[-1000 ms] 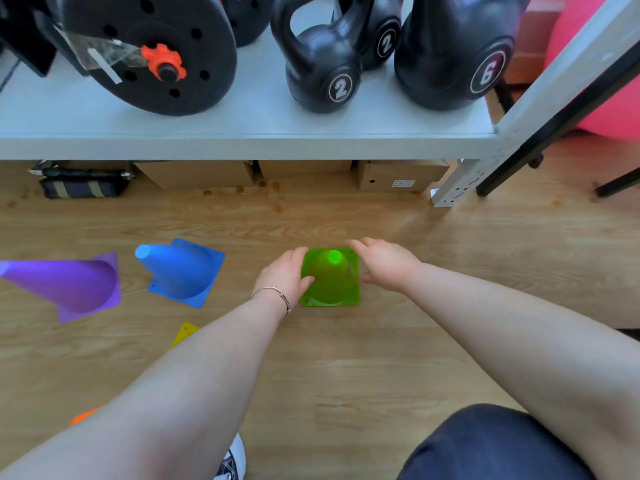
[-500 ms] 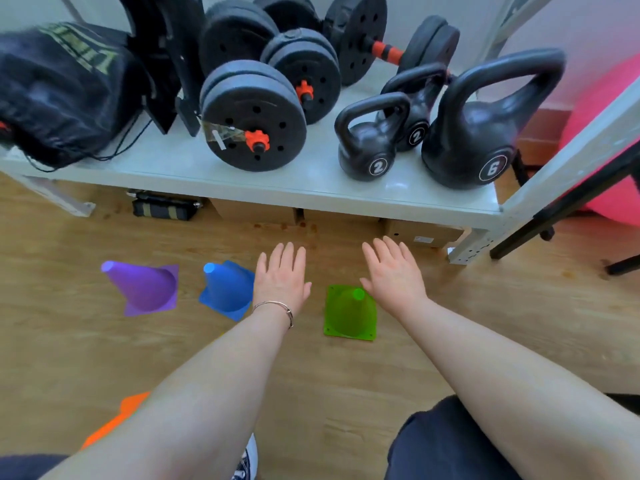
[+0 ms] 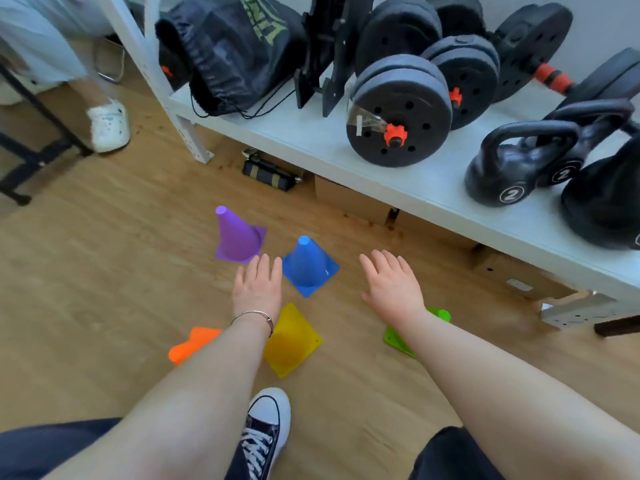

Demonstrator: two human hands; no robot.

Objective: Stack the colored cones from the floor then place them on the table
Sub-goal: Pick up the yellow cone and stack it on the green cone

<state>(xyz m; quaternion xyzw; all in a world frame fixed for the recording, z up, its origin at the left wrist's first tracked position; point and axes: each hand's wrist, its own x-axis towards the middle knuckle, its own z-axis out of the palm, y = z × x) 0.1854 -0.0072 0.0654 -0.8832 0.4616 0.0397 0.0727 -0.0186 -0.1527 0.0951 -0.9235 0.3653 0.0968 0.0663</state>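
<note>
Wooden floor (image 3: 104,306) carries five cones, each standing apart, none stacked. The purple cone (image 3: 237,237) and blue cone (image 3: 308,268) stand nearest the shelf (image 3: 311,140); the yellow cone (image 3: 292,341), orange cone (image 3: 192,346) and green cone (image 3: 398,337) sit closer to the person, partly hidden by the forearms. The left hand (image 3: 258,289) and right hand (image 3: 391,285) hover palm-down on either side of the blue cone, fingers (image 3: 265,265) spread and holding nothing.
</note>
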